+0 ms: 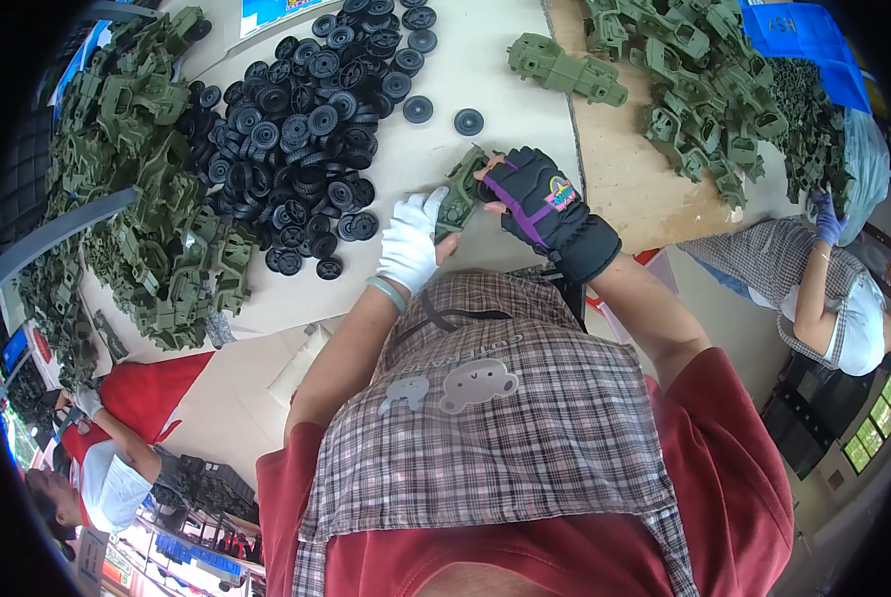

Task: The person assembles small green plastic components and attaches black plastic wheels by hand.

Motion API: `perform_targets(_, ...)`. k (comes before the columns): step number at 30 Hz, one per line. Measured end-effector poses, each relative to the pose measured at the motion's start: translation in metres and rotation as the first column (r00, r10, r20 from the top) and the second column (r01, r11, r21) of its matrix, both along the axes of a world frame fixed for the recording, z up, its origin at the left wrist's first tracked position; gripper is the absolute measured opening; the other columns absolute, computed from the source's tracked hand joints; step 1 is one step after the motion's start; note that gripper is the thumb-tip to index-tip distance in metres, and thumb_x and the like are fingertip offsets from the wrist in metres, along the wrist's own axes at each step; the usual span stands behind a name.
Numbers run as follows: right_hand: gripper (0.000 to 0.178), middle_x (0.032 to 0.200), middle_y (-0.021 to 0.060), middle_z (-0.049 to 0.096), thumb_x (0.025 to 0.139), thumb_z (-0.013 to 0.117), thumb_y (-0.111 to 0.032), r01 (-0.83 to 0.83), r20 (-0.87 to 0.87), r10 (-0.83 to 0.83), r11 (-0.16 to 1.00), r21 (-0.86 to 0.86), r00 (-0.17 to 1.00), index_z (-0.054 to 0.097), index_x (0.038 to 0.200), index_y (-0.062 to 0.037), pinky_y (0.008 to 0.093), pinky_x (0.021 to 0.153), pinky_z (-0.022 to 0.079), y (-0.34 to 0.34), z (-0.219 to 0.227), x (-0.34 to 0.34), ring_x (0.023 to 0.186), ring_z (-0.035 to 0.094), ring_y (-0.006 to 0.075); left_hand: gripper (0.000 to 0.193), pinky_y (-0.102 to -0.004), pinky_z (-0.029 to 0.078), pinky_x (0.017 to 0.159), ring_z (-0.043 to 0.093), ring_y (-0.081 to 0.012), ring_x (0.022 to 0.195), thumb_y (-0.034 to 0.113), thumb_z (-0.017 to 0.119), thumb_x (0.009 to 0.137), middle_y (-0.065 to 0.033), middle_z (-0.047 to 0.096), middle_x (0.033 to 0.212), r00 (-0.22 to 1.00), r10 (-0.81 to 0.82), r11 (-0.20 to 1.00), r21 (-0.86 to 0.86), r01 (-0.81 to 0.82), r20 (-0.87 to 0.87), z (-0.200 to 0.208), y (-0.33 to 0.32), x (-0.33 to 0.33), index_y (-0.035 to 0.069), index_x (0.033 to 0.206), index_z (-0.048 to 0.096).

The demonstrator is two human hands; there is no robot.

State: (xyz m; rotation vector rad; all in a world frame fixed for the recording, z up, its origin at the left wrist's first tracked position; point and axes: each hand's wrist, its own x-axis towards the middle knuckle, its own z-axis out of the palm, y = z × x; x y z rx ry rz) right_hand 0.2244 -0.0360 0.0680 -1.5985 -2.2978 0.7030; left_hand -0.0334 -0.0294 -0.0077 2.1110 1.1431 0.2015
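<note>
Close to the table's front edge, both my hands grip one green plastic toy vehicle body (457,204). My left hand (411,239), in a white glove with the thumb bare, closes around its near end. On its far end are the bare fingertips of my right hand (535,199), which wears a black and purple fingerless glove. The body is tilted between the hands, and the fingers hide part of it. Just beyond lie two loose black toy wheels, one wheel (468,121) and another wheel (417,108).
A heap of black wheels (306,129) spreads at left centre. Green vehicle bodies pile up at far left (147,199) and far right (704,80); one longer green body (565,70) lies apart. Co-workers sit at left (117,468) and right (813,279). A grey curved bar (62,234) crosses the left.
</note>
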Motion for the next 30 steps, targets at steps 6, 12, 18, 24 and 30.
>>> perform_targets(6,0.049,0.109,0.015,0.071,0.085,0.082,-0.032,0.079,-0.086,-0.075,0.996,0.045,0.993,0.073,0.127,-0.0082,0.0499,0.091,0.051,0.0,-0.015,0.003,0.105,0.065,0.0376,0.081,-0.0496,0.052,0.1,0.058,-0.0439,0.118,0.032,0.089,0.08,-0.021,0.063,0.131,1.0,0.012,0.999,-0.037,-0.011,0.006,0.002,0.002,0.0,0.009,0.151,0.055)
perform_targets(12,0.045,0.111,0.0158,0.072,0.088,0.08,-0.03,0.181,-0.141,-0.161,0.973,0.141,0.977,0.073,0.126,-0.0074,0.0493,0.094,0.051,0.01,0.006,-0.004,0.107,0.066,0.0383,0.08,-0.049,0.052,0.101,0.06,-0.0439,0.118,0.039,0.088,0.082,-0.0214,0.064,0.131,0.998,0.015,0.998,-0.056,-0.019,-0.062,0.001,0.004,-0.002,0.008,0.149,0.057)
perform_targets(18,0.029,0.106,0.0119,0.072,0.084,0.07,-0.024,-0.336,0.185,0.297,0.911,0.239,0.937,0.073,0.109,-0.0109,0.0495,0.095,0.052,0.061,-0.007,-0.046,0.104,0.069,0.0335,0.082,-0.0511,0.054,0.096,0.06,-0.0415,0.117,0.045,0.088,0.08,-0.0203,0.063,0.127,0.992,-0.101,0.994,-0.054,0.097,-0.078,-0.019,0.013,-0.007,0.008,0.145,0.057)
perform_targets(24,0.027,0.101,0.0108,0.072,0.083,0.071,-0.026,-0.195,0.253,0.173,0.979,0.063,0.952,0.072,0.105,-0.0116,0.0475,0.091,0.053,0.074,-0.006,-0.056,0.103,0.069,0.0323,0.078,-0.0491,0.051,0.102,0.06,-0.0419,0.119,0.047,0.086,0.084,-0.022,0.062,0.129,0.987,-0.159,0.984,-0.079,0.16,0.026,-0.026,0.019,-0.013,0.002,0.141,0.056)
perform_targets(30,0.024,0.106,0.0116,0.071,0.088,0.067,-0.025,0.392,0.246,-0.356,0.913,-0.113,0.901,0.071,0.106,-0.0114,0.0514,0.093,0.05,0.074,-0.015,-0.056,0.109,0.065,0.0343,0.079,-0.0484,0.053,0.099,0.06,-0.0429,0.117,0.048,0.081,0.09,-0.0222,0.06,0.133,0.967,-0.254,0.96,-0.112,0.255,0.026,-0.018,0.026,-0.013,0.0,0.145,0.05)
